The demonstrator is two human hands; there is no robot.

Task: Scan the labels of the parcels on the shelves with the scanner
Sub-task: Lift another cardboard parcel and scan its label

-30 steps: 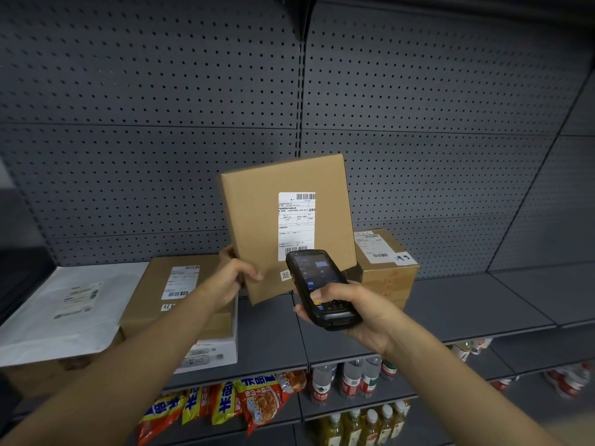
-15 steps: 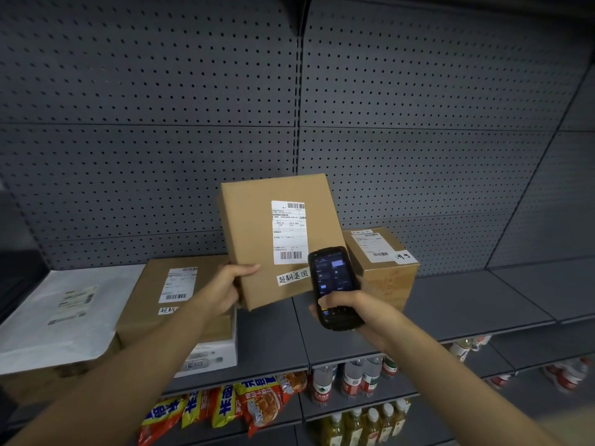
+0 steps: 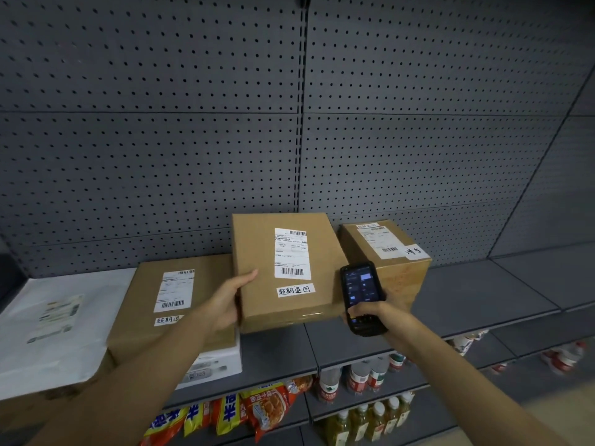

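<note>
My left hand (image 3: 225, 304) grips the left edge of the cardboard parcel (image 3: 283, 272), thumb on top, label (image 3: 291, 254) facing up, low over the grey shelf (image 3: 483, 294). My right hand (image 3: 383, 320) wraps the scanner (image 3: 362, 296), screen lit, just beside the parcel's right edge.

Two bare forearms, no sleeves; hands (image 3: 225, 304) ungloved (no rings, watch).

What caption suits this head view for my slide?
Left hand holds a box; right hand holds the scanner.
</note>
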